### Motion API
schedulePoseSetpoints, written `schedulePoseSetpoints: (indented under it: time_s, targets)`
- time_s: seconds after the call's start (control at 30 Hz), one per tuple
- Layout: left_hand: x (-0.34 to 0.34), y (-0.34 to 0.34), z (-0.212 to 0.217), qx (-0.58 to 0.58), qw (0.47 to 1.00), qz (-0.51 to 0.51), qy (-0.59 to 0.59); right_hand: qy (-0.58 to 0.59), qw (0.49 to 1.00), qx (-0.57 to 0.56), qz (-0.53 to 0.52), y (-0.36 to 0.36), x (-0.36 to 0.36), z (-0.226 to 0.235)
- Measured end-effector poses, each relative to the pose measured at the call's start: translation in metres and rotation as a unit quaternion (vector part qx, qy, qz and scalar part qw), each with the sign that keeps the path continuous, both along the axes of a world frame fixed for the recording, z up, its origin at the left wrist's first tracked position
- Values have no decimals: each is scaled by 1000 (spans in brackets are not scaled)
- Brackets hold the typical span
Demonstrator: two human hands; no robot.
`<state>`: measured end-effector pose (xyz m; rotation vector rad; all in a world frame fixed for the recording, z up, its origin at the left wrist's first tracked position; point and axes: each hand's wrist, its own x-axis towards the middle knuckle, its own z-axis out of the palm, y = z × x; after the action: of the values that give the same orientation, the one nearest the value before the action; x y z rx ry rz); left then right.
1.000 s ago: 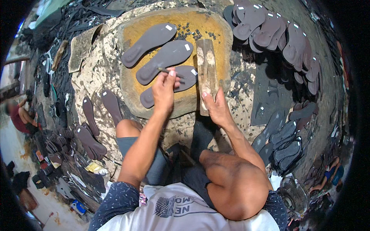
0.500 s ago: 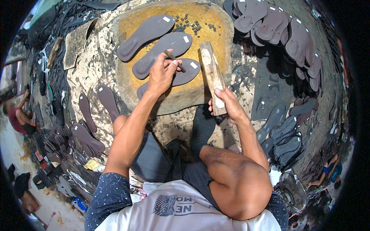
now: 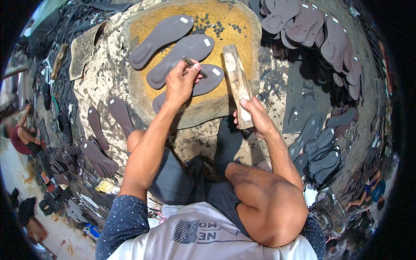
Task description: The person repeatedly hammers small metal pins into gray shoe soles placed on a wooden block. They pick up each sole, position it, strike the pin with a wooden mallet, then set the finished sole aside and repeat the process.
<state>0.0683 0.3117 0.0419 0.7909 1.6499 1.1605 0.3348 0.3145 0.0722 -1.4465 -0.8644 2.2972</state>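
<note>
Gripping a small dark punch tool [image 3: 191, 63] between thumb and fingertips, the left hand [image 3: 180, 82] holds its tip down on the nearest of 3 dark brown sandal soles [image 3: 197, 86], which lies near the front edge of the yellowish stone slab [image 3: 234, 26]. Beyond it, 2 more soles, the middle sole [image 3: 180, 60] and the far sole [image 3: 160, 34], lie side by side toward the slab's left edge. A scatter of small dark punched bits [image 3: 214, 25] sits at the slab's far edge. The right hand [image 3: 253, 117] has its fingers closed around the lower end of a wooden block [image 3: 237, 82], which slants up across the slab's right side, just beside the nearest sole. Off the slab, a heap of soles [image 3: 312, 30] lies at the far right, and stacked soles [image 3: 323, 151] rest on the ground by the right forearm.
</note>
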Motion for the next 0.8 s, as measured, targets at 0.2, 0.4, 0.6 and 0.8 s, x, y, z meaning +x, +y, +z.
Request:
schedulePoseSetpoints:
  time_s: [0.2, 0.4, 0.6, 0.8]
  targets:
    - [2, -1, 3, 5, 998, -33, 51, -10, 1000, -2, -3, -1, 1, -5]
    - [2, -1, 6, 6, 992, -55, 112, -6, 1000, -3, -14, -1, -1, -3]
    - [16, -7, 4, 137, 940, -81, 301, 1, 995, 89, 43, 13, -9, 36]
    - [18, -21, -8, 172, 929, -49, 323, 30, 906, 411, -100, 41, -23, 176]
